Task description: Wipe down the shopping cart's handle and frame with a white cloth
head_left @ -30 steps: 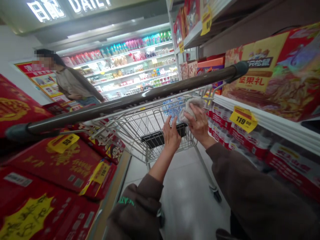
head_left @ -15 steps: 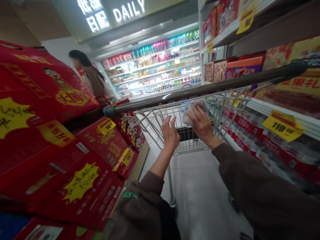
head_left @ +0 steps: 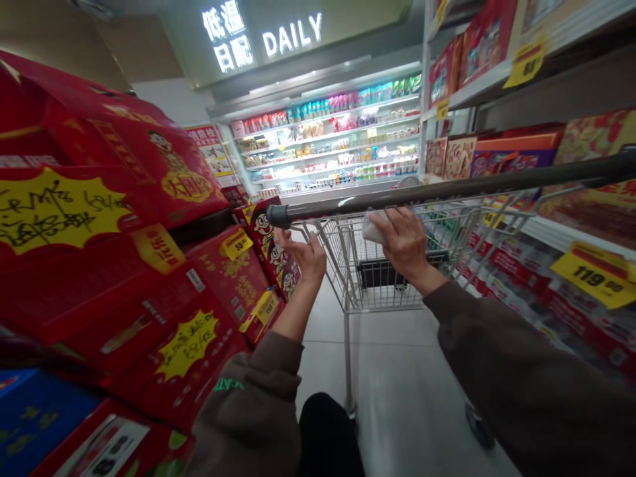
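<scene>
Wire cart (head_left: 387, 310) carries a black panel (head_left: 373, 274); the handle (head_left: 447, 192) runs crosswise, rising rightward. Left hand (head_left: 309, 260): fingers half-spread, empty; right hand (head_left: 408, 249): fingers curled around cloth (head_left: 374, 227).

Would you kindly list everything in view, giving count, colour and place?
cart: one, grey wire, centre right
handle: one, dark brown, across the cart's top
cloth: one, whitish, just below the handle
gift boxes: many, mostly red, stacked left
blue box: one, blue, lower left
price tags: several, yellow, both sides
bottle packs: several, red and clear, right
display case: one, white-lit, stocked, back
sign: one, white lettering, above it
floor: one, pale grey, below
leg: one, black, bottom centre
sleeves: two, dark brown, bottom
left hand: one, bare, near handle's left end
right hand: one, bare, holding cloth
</scene>
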Available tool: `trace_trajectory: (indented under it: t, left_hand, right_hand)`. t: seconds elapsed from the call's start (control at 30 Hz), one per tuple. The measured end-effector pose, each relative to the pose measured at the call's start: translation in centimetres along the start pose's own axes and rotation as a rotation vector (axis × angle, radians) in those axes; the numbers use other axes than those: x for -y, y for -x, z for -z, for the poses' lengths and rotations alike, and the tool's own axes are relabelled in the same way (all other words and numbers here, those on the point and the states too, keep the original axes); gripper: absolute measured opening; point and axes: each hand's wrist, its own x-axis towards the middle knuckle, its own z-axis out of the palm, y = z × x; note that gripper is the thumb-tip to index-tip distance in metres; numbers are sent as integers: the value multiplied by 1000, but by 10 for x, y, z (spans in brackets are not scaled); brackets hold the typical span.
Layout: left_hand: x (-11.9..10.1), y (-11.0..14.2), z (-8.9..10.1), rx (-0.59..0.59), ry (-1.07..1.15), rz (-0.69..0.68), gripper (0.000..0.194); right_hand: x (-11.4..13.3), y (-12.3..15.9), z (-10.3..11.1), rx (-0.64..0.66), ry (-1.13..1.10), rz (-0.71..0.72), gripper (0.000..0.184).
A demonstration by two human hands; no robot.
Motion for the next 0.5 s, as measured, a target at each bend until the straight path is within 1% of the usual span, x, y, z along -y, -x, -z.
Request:
trace_trajectory:
  t: [0.07, 0.17, 0.27, 0.33, 0.4, 0.5]
  left_hand:
    - [-2, -13, 2, 72, 123, 9, 80]
    - [-1, -23, 4, 162, 261, 10, 81]
    - [-3, -23, 4, 170, 263, 87, 87]
    - [-7, -21, 5, 167, 253, 125, 88]
    - [-15, -20, 7, 178, 260, 112, 84]
    - [-26, -21, 14, 220, 287, 44, 75]
  right_hand:
    - [13, -21, -3, 40, 3, 9, 41]
    - [34, -35, -9, 122, -4, 46, 33]
    - [57, -43, -13, 178, -54, 138, 28]
    - [70, -51, -15, 213, -85, 194, 26]
    - [77, -57, -17, 239, -102, 220, 27]
    - [71, -59, -20, 247, -112, 274, 28]
